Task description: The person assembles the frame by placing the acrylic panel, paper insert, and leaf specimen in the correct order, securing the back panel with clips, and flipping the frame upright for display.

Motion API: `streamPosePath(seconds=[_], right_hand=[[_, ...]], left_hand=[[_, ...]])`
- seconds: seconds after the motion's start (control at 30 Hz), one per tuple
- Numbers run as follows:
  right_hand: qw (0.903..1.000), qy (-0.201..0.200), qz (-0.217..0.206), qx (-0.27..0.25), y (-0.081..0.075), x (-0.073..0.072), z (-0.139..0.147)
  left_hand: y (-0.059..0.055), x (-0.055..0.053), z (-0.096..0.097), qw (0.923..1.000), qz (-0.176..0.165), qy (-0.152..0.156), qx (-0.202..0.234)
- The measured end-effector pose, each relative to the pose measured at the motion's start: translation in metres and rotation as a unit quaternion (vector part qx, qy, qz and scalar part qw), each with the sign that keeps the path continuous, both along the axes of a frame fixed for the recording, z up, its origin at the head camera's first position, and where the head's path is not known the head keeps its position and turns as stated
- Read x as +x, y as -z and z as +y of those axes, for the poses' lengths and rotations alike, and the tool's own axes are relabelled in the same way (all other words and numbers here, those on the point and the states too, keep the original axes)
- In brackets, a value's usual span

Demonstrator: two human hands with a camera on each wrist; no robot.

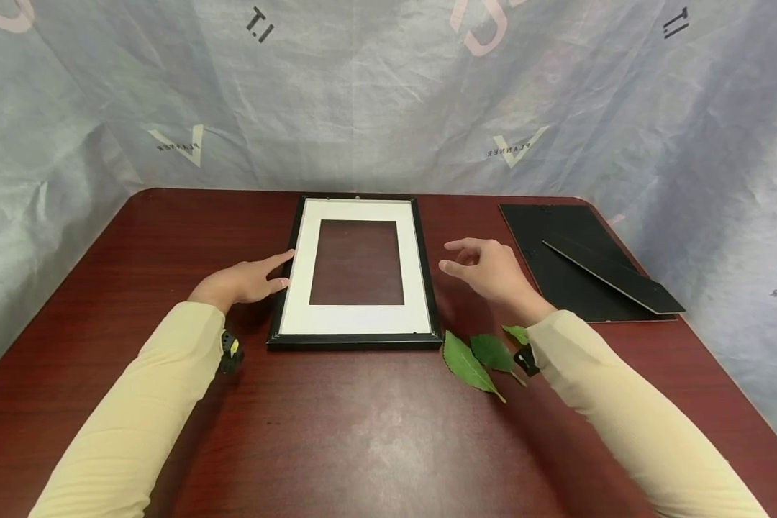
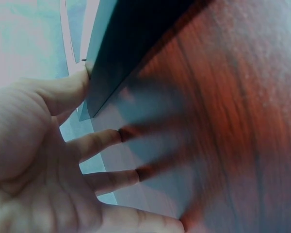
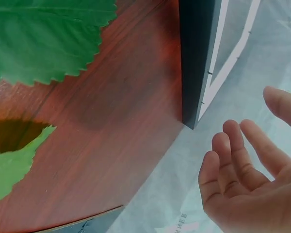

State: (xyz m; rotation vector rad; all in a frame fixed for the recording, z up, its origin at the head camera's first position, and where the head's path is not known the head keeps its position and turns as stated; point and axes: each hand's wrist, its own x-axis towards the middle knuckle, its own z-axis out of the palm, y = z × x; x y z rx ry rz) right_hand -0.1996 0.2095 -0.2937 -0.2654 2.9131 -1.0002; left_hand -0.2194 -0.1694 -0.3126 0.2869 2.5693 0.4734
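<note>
A black picture frame (image 1: 355, 343) with a white mat (image 1: 356, 320) inside lies flat on the brown table, its window showing the wood beneath. My left hand (image 1: 249, 280) touches the frame's left side with thumb and forefinger; in the left wrist view the other fingers reach down to the tabletop with the frame's dark edge (image 2: 114, 48) beside the thumb. To the right of the frame hovers my right hand (image 1: 488, 270), its fingers loosely bent and holding nothing. Three green leaves, among them a long one (image 1: 466, 363), lie below that hand near the frame's lower right corner.
At the right of the table (image 1: 362, 432) lies a black backing board (image 1: 550, 223) with its stand (image 1: 621, 280) tilted out, overhanging the right edge. A silvery printed sheet (image 1: 356, 93) hangs behind the table and along its sides.
</note>
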Motion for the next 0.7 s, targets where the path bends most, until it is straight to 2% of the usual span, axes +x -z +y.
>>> streamPosePath(seconds=[0.17,0.4,0.7], right_hand=[[0.9998,0.014,-0.011,-0.013,-0.006,0.008,0.008],[0.9996,0.009,-0.001,-0.025,-0.013,0.022,0.021],[0.9996,0.011,-0.004,-0.024,-0.011,0.037,0.037]], left_hand=[[-0.001,0.0,0.0,1.0,0.004,0.003,0.0],[-0.001,0.001,0.001,1.0,0.003,0.004,0.003],[-0.001,0.001,0.0,1.0,0.002,0.009,-0.001]])
